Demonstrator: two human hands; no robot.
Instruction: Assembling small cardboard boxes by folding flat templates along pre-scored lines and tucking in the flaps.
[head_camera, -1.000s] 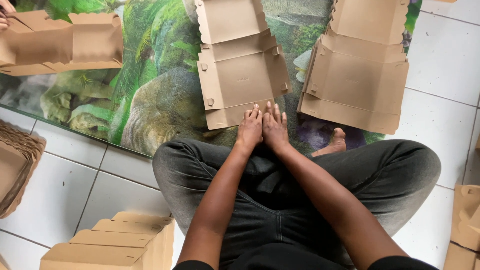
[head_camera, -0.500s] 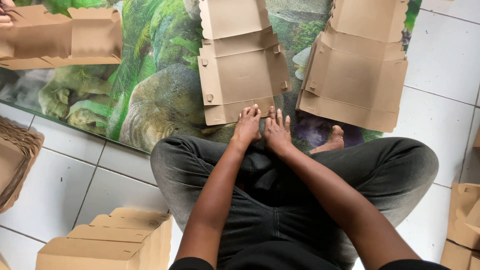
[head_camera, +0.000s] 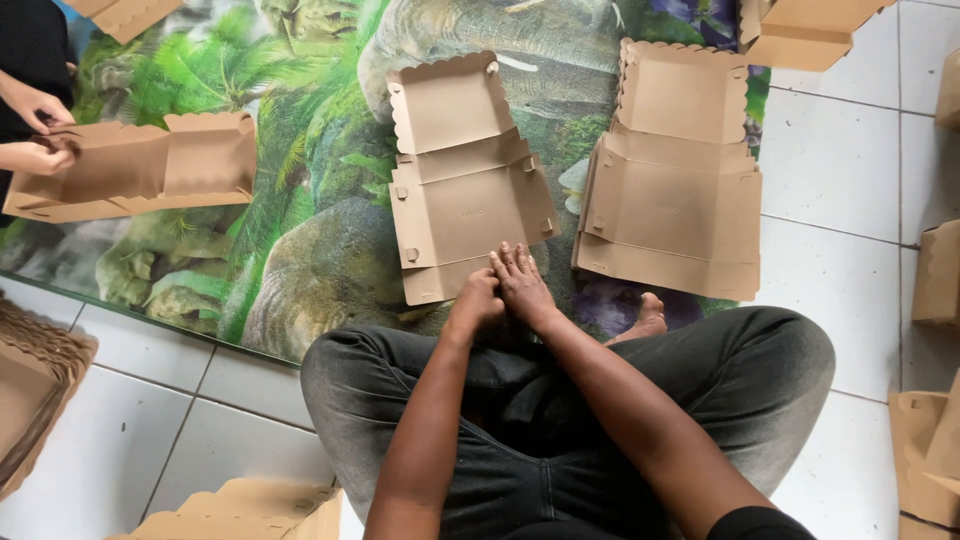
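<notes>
The flat cardboard box blank (head_camera: 465, 180) lies on the printed mat (head_camera: 300, 260) just ahead of both hands, its near flap under the fingertips; it looks light, stiff along its creases, best taken by a flap edge. The left hand (head_camera: 478, 300) is curled and the right hand (head_camera: 522, 283) spread flat, neither grip closed on anything; one stack of blanks (head_camera: 675, 185) lies right of them, and a co-worker's hands (head_camera: 40, 130) far left hold one half-folded box (head_camera: 135, 165).

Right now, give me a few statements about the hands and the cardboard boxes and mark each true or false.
1. The flat box lies unfolded on the mat. True.
2. The right hand touches its near edge. True.
3. The left hand holds a folded box up in the air. False: it rests low beside the right hand.
4. Another person's hands are on a box at the left. True.
5. The stack of flat boxes sits on bare tile. False: on the mat.
</notes>
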